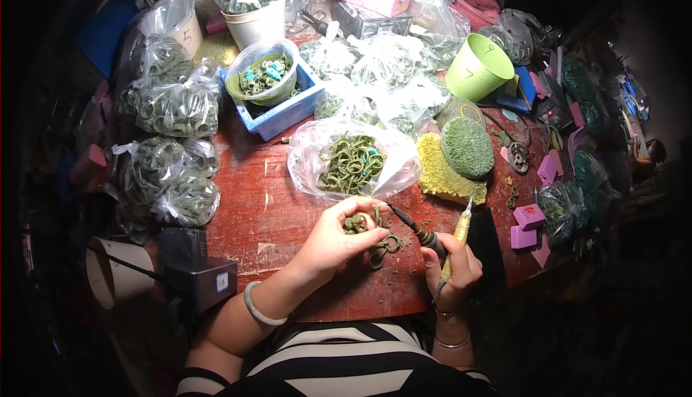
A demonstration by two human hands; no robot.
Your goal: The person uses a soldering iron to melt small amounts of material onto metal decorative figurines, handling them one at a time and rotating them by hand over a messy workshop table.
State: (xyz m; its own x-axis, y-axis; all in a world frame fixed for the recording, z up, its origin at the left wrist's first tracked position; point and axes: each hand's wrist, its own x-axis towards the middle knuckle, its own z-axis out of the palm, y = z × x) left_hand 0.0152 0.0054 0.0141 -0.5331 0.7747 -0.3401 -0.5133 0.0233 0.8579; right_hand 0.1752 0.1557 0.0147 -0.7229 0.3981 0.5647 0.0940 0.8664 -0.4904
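Note:
My left hand (328,242) is closed round several small green rings (353,225), one pinched up near the fingertips. My right hand (458,274) grips two pen-shaped tools together. One is a dark pen with a thin metal tip (428,240), its tip close to the pinched ring; whether they touch I cannot tell. The other, a yellow-wrapped pen (459,247), points up and away. Loose green rings (390,244) lie on the table just below my left fingers. Beyond my hands, an opened clear plastic bag (306,160) holds a heap of green rings (351,165).
A yellow sponge block (437,168) with a round green pad (467,149) stands right of the bag on the red table (252,181). A blue bin (263,124) holds a clear tub. Bagged rings (180,105), a green cup (479,67) and pink blocks (530,217) surround the work area.

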